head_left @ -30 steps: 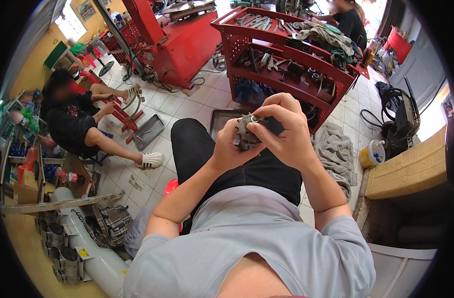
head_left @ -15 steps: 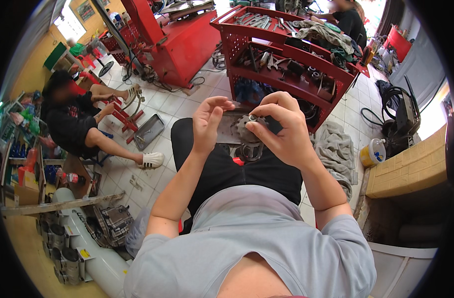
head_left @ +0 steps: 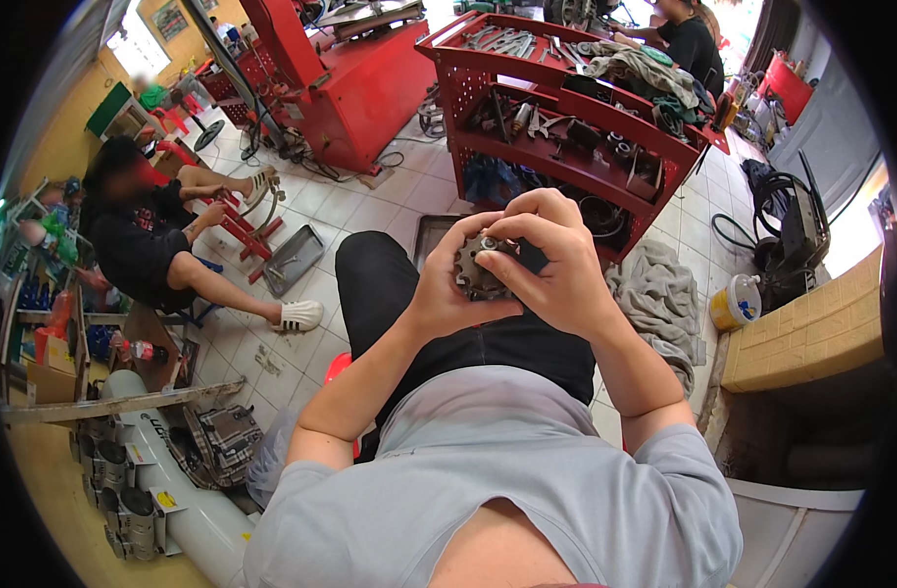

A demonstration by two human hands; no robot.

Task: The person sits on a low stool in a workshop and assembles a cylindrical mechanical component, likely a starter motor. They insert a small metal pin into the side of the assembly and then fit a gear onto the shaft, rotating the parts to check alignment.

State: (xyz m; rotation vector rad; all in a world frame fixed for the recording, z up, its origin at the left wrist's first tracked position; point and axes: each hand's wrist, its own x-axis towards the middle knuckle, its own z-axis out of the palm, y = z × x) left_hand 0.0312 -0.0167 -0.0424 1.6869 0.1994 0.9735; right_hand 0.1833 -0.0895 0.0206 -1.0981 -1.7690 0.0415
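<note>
Above my lap, both my hands are at a round, toothed metal part point(head_left: 474, 278) that looks like a gear or clutch hub. My left hand point(head_left: 437, 299) curls around its left side and underside, fingers closed on it. From the right, my right hand point(head_left: 558, 257) pinches at the upper face, thumb and fingertips at a small shiny round piece point(head_left: 490, 244), perhaps a nut or bolt head. I cannot tell if that piece is seated in the toothed part. The right side of the part is hidden behind my right hand.
A red tool trolley point(head_left: 450, 93) with wrenches and rags stands ahead. Behind my hands lies a metal tray point(head_left: 425, 233). Grey cloth point(head_left: 654, 294) and a white-yellow bucket point(head_left: 737, 301) are at right. A seated person point(head_left: 140, 225) works at left beside another tray point(head_left: 294, 261).
My left hand has moved right from beside the toothed part and closed around it. My right hand stays at its upper face. The metal tray behind is more exposed.
</note>
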